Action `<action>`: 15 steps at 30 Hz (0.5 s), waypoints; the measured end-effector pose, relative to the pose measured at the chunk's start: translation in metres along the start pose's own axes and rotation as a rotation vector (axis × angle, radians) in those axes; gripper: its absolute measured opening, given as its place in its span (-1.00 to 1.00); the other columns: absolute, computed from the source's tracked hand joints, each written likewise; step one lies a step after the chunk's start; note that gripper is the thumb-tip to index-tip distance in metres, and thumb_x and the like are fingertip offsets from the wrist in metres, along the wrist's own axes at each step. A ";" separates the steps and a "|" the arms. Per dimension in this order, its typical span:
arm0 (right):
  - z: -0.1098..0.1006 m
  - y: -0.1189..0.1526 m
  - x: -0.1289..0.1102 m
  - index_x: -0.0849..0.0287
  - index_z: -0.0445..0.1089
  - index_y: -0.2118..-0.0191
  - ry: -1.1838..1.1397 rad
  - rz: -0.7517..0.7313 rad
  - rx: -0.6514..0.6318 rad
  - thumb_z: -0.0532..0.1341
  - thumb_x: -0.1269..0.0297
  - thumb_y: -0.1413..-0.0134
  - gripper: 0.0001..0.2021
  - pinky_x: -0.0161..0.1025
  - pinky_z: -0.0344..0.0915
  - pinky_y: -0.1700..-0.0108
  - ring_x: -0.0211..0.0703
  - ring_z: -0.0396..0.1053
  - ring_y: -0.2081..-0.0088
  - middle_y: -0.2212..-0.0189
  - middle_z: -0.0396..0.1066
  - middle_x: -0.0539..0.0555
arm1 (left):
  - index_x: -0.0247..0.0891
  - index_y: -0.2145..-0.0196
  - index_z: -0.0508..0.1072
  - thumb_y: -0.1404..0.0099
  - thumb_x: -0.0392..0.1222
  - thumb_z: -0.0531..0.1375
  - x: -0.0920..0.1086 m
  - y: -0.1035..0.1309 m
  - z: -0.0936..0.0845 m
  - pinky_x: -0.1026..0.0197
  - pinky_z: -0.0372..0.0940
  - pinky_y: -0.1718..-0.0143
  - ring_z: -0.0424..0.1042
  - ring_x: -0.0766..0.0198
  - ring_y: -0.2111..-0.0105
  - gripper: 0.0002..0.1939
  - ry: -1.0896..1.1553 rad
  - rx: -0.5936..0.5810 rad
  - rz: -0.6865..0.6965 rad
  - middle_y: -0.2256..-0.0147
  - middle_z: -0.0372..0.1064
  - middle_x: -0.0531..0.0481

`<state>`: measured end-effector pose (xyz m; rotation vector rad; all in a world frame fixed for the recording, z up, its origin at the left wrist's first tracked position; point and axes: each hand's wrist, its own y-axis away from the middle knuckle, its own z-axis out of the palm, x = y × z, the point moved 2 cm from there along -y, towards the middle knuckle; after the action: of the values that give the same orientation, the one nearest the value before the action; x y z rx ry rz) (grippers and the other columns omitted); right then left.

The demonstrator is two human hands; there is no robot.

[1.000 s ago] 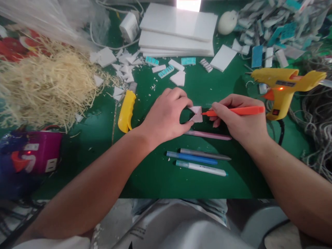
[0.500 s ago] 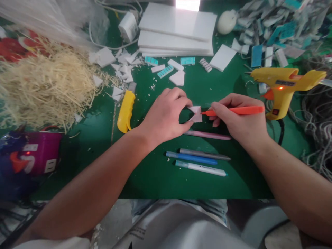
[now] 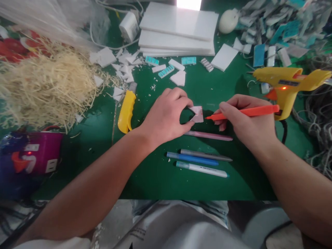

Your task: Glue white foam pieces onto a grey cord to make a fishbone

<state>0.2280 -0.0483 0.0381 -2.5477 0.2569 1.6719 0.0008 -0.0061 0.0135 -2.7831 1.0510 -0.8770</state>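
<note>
A small pale pink piece (image 3: 198, 114) with a notch and tiny red marks lies on the green table, pinched at its left tips by the thumb and fingers of my left hand (image 3: 168, 112). My right hand (image 3: 249, 119) grips an orange marker (image 3: 256, 111), its tip just to the right of the piece and apart from it. Below the hands lie a pink pen (image 3: 210, 135), a gray pen (image 3: 206, 155), a blue pen (image 3: 192, 158) and a white marker (image 3: 207, 169).
A yellow cutter (image 3: 126, 110) lies left of my left hand. The yellow glue gun (image 3: 287, 86) is at the right. White boards (image 3: 178, 24) and scraps (image 3: 127, 65) lie at the back, straw (image 3: 49, 83) and a purple box (image 3: 44, 152) at the left.
The orange marker has moved back to the right with my right hand, its tip now away from the piece's edge. My left hand still pinches the piece.
</note>
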 end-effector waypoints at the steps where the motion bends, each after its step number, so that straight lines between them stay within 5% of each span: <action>1: -0.001 -0.001 0.002 0.04 0.51 0.53 -0.020 -0.014 0.003 0.48 0.29 -0.24 -0.69 -0.28 0.27 0.61 -0.26 0.37 0.66 0.61 0.53 -0.05 | -0.24 -0.07 0.62 -0.46 -0.08 0.39 0.000 0.000 0.000 -0.23 0.48 -0.24 0.53 -0.11 -0.12 -0.71 0.000 0.001 -0.002 -0.14 0.56 -0.23; 7: -0.005 -0.008 0.009 -0.02 0.56 0.51 0.013 0.010 -0.122 0.50 0.29 -0.28 -0.69 -0.25 0.33 0.59 -0.18 0.46 0.63 0.63 0.54 -0.03 | -0.28 -0.08 0.62 -0.45 -0.13 0.38 0.001 0.000 0.002 -0.20 0.49 -0.24 0.53 -0.10 -0.12 -0.69 -0.006 0.023 -0.003 -0.14 0.57 -0.24; 15: 0.000 0.003 -0.006 0.04 0.52 0.48 0.058 0.064 -0.018 0.47 0.31 -0.31 -0.70 -0.30 0.34 0.51 -0.26 0.43 0.61 0.61 0.50 -0.08 | -0.28 -0.09 0.61 -0.48 -0.14 0.36 0.000 0.001 0.004 -0.18 0.49 -0.23 0.55 -0.09 -0.13 -0.71 -0.018 0.050 0.010 -0.12 0.58 -0.22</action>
<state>0.2248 -0.0510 0.0432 -2.6309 0.3323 1.6300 0.0023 -0.0075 0.0097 -2.7373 1.0257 -0.8635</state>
